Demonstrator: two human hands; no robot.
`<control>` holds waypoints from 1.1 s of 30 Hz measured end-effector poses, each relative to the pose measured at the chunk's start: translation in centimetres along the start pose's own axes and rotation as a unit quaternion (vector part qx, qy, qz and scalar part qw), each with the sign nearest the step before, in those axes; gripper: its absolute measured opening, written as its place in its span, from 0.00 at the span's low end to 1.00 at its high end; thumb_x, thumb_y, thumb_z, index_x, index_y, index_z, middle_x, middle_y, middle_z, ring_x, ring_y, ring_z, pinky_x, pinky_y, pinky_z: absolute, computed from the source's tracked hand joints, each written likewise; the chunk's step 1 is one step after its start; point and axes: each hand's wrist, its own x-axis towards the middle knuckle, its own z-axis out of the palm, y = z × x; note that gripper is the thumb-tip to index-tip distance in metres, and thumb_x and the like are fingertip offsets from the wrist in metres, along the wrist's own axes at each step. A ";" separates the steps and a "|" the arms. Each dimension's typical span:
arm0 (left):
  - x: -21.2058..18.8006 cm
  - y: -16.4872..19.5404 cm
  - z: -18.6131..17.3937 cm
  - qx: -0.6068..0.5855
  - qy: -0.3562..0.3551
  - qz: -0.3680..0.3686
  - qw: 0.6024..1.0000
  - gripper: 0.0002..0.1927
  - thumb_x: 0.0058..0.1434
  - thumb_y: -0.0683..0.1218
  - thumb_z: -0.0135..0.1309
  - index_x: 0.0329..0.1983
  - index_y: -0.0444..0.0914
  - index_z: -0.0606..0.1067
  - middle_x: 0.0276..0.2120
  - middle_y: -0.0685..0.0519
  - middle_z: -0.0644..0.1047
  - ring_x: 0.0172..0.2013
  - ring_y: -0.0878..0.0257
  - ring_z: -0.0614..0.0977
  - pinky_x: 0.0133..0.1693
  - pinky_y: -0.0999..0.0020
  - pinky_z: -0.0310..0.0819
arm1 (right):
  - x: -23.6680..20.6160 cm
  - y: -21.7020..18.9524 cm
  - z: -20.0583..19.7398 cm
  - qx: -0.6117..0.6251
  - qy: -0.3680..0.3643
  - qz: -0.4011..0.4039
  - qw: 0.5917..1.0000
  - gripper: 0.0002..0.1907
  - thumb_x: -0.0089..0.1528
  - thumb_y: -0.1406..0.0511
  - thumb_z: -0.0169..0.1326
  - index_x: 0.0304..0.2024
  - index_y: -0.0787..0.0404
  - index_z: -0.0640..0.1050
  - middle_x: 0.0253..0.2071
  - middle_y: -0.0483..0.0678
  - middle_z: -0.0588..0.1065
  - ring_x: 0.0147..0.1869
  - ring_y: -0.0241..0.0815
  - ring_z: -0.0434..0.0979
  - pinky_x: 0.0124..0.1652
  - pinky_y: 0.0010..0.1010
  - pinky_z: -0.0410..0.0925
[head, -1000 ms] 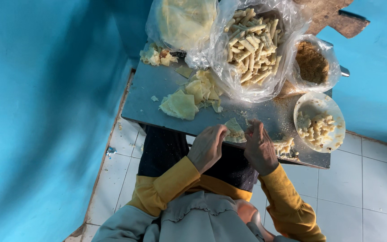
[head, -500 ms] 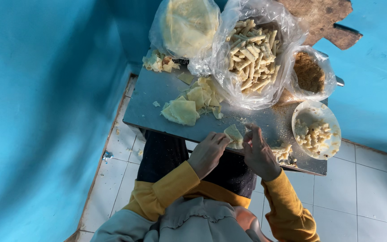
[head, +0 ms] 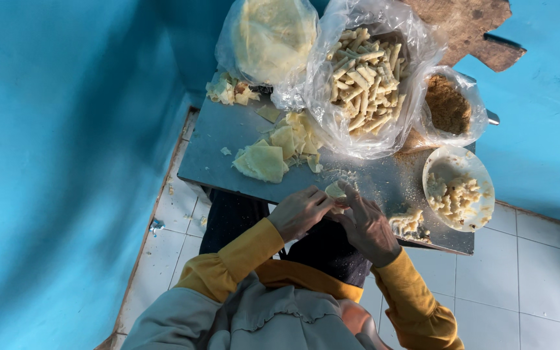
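A: Entry, head view. Position of the hands to be recorded.

B: The left hand [head: 301, 210] and the right hand [head: 365, 223] are seen together at the near edge of the grey metal table [head: 228, 152]. A small pale wrapper piece [head: 336, 190] is pinched between the fingertips of both hands; the fingers are curled partly closed around it. How much of the piece is folded cannot be told, as it is mostly covered by the fingers.

A: Surroundings of the piece?

B: A loose pile of pale yellow wrapper sheets [head: 273, 152] is noted on the table, further from the person than the hands and to the left. Beyond it, a clear bag of rolled sticks [head: 364, 71] is seen, with a second clear bag of stacked round sheets [head: 270, 39] to its left. A smaller bag of brown crumbs [head: 448, 107] is placed to the right of the sticks. A white bowl [head: 471, 175] with pale lumps inside is set at the right end of the table. A small heap of pale filling [head: 408, 222] lies just beside the right hand.

A: Sleeves?

B: Yellow sleeves [head: 228, 269] are recorded on both arms.
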 end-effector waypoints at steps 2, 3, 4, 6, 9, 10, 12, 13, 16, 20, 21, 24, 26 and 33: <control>0.7 0.2 0.0 0.022 -0.009 -0.026 0.999 0.10 0.61 0.41 0.57 0.45 0.35 0.76 0.38 0.50 0.75 0.43 0.56 0.77 0.46 0.63 0.76 | 0.4 0.7 0.4 -0.037 0.011 0.002 0.999 0.34 0.61 0.73 0.58 0.68 0.64 0.63 0.42 0.51 0.82 0.47 0.50 0.85 0.47 0.40 0.74; 1.0 0.2 0.0 0.012 0.003 -0.042 0.999 0.10 0.58 0.41 0.57 0.43 0.36 0.76 0.38 0.49 0.75 0.43 0.55 0.77 0.46 0.63 0.76 | 0.7 1.3 0.6 0.013 -0.008 0.050 0.999 0.34 0.60 0.74 0.58 0.68 0.63 0.63 0.42 0.51 0.82 0.44 0.48 0.85 0.44 0.38 0.74; 1.2 0.3 -0.1 0.000 0.012 -0.059 0.998 0.11 0.55 0.41 0.58 0.41 0.36 0.75 0.37 0.49 0.75 0.44 0.55 0.77 0.46 0.62 0.75 | 1.0 2.0 0.8 0.065 -0.028 0.100 0.992 0.35 0.59 0.74 0.58 0.68 0.63 0.63 0.41 0.52 0.83 0.42 0.47 0.85 0.41 0.36 0.75; 1.6 0.5 -0.2 0.018 0.008 -0.059 0.998 0.13 0.51 0.41 0.57 0.41 0.36 0.75 0.37 0.49 0.74 0.43 0.54 0.77 0.46 0.62 0.75 | 1.2 3.0 1.2 0.118 -0.017 0.120 0.986 0.38 0.59 0.74 0.59 0.70 0.64 0.60 0.41 0.52 0.82 0.40 0.45 0.85 0.38 0.34 0.77; 1.2 1.2 -0.3 0.066 0.000 -0.020 0.998 0.14 0.52 0.41 0.56 0.43 0.34 0.75 0.39 0.48 0.74 0.43 0.54 0.76 0.47 0.63 0.75 | 0.7 3.1 1.8 0.075 0.044 0.049 0.995 0.39 0.62 0.74 0.59 0.72 0.66 0.57 0.41 0.53 0.81 0.41 0.44 0.84 0.38 0.33 0.78; 0.9 1.2 -0.3 0.060 0.020 -0.008 0.998 0.13 0.54 0.41 0.56 0.43 0.34 0.75 0.40 0.48 0.74 0.43 0.54 0.76 0.47 0.63 0.74 | 0.2 2.7 2.1 0.026 0.054 0.037 0.998 0.36 0.63 0.75 0.58 0.71 0.65 0.59 0.42 0.54 0.81 0.42 0.45 0.85 0.38 0.34 0.78; 0.5 1.4 -0.1 0.049 0.042 0.003 0.998 0.11 0.57 0.42 0.56 0.43 0.35 0.75 0.40 0.48 0.73 0.43 0.54 0.75 0.48 0.62 0.74 | -0.9 1.4 2.3 -0.036 0.063 0.031 0.997 0.33 0.63 0.75 0.58 0.69 0.64 0.62 0.43 0.56 0.81 0.43 0.49 0.84 0.38 0.36 0.78; 0.5 1.3 0.1 0.049 0.045 0.003 0.998 0.10 0.58 0.42 0.56 0.43 0.35 0.75 0.40 0.48 0.73 0.43 0.54 0.75 0.48 0.62 0.74 | -1.3 0.9 2.4 -0.048 0.066 0.032 0.996 0.34 0.62 0.75 0.59 0.69 0.63 0.63 0.43 0.56 0.82 0.44 0.50 0.84 0.38 0.37 0.77; 0.8 1.0 0.9 0.048 0.048 -0.003 0.998 0.09 0.56 0.41 0.56 0.40 0.35 0.74 0.39 0.47 0.73 0.44 0.53 0.76 0.50 0.60 0.74 | -1.2 0.4 2.2 -0.070 0.072 0.041 0.994 0.34 0.61 0.75 0.59 0.68 0.62 0.63 0.42 0.56 0.82 0.45 0.51 0.84 0.39 0.39 0.77; 2.9 -0.9 1.8 -0.041 -0.029 -0.112 0.992 0.09 0.52 0.36 0.56 0.37 0.36 0.76 0.35 0.47 0.76 0.42 0.53 0.78 0.47 0.59 0.75 | 1.0 2.6 1.1 0.135 -0.019 0.166 0.977 0.37 0.59 0.73 0.61 0.68 0.61 0.61 0.39 0.54 0.83 0.42 0.43 0.87 0.38 0.35 0.78; 3.2 -1.4 1.8 -0.052 -0.011 -0.101 0.993 0.08 0.54 0.36 0.57 0.37 0.35 0.75 0.34 0.46 0.76 0.42 0.52 0.78 0.46 0.57 0.75 | 1.3 3.0 0.9 0.149 -0.019 0.175 0.973 0.38 0.58 0.74 0.61 0.69 0.61 0.61 0.37 0.55 0.82 0.40 0.44 0.85 0.38 0.35 0.78; 3.2 -1.7 1.6 -0.065 0.005 -0.086 0.994 0.07 0.58 0.37 0.58 0.40 0.34 0.75 0.34 0.46 0.77 0.41 0.51 0.78 0.43 0.54 0.75 | 1.3 2.9 1.3 0.123 0.000 0.161 0.979 0.39 0.60 0.76 0.60 0.70 0.60 0.60 0.36 0.55 0.81 0.38 0.46 0.84 0.37 0.33 0.77; 2.5 -0.8 1.4 -0.040 -0.039 -0.092 0.994 0.09 0.61 0.38 0.56 0.44 0.33 0.75 0.37 0.46 0.77 0.40 0.53 0.77 0.38 0.57 0.77 | 0.4 1.7 2.0 0.016 0.048 0.087 0.995 0.34 0.65 0.74 0.60 0.70 0.59 0.60 0.37 0.52 0.82 0.39 0.42 0.84 0.36 0.30 0.78; 2.2 -0.6 0.9 0.086 -0.003 -0.019 0.996 0.06 0.59 0.42 0.55 0.38 0.36 0.75 0.38 0.48 0.76 0.45 0.56 0.77 0.49 0.61 0.77 | 0.3 1.1 1.8 -0.074 0.079 0.029 0.994 0.31 0.61 0.76 0.55 0.65 0.65 0.62 0.38 0.54 0.81 0.41 0.52 0.83 0.38 0.41 0.76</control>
